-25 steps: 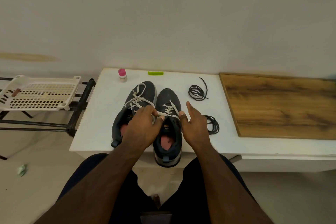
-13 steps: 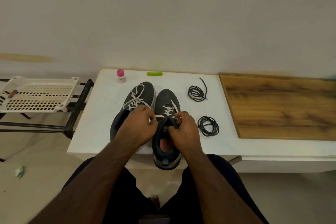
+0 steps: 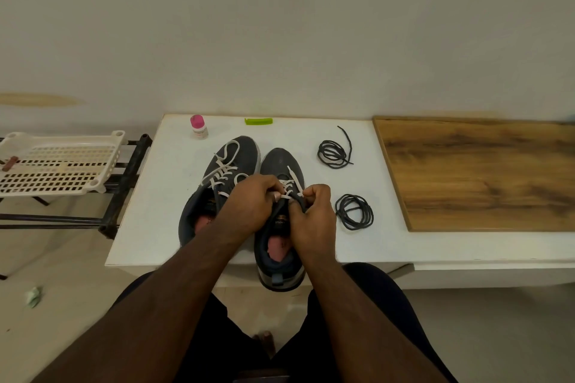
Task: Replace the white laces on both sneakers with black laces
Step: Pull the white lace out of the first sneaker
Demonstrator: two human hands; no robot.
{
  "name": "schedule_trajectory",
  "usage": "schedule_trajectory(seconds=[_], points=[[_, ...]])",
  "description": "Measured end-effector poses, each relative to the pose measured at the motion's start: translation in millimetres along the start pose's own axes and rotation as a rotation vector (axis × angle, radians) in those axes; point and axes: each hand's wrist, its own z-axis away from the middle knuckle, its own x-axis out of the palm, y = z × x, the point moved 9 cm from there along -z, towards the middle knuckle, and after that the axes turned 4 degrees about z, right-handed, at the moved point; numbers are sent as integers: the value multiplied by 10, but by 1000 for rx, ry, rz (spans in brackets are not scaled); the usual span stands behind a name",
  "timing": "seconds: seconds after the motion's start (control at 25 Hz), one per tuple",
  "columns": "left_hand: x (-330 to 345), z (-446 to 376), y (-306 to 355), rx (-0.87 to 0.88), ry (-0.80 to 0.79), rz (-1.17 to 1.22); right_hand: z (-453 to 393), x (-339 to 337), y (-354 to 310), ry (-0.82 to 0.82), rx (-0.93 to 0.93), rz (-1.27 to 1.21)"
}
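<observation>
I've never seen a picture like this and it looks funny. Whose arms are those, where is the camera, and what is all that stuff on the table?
The camera sits on a person's head and looks down, so you see their own two arms. The left hand and right hand pinch the white lace of the right sneaker, working at it with their fingers. Beside it stands the left sneaker, also laced in white. Both rest on a white table. Two coiled black laces wait there: one farther away, one nearer. At the back are a small pink-capped bottle and a green clip-like thing. A wooden board lies to the right.
</observation>
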Motion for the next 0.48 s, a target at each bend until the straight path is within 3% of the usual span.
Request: schedule_trajectory(seconds=[0.2, 0.48], points=[[-60, 62, -146, -86, 82, 129, -24, 40, 26, -36, 11, 21], [35, 58, 0, 78, 30, 31, -19, 55, 23, -54, 3, 30]])
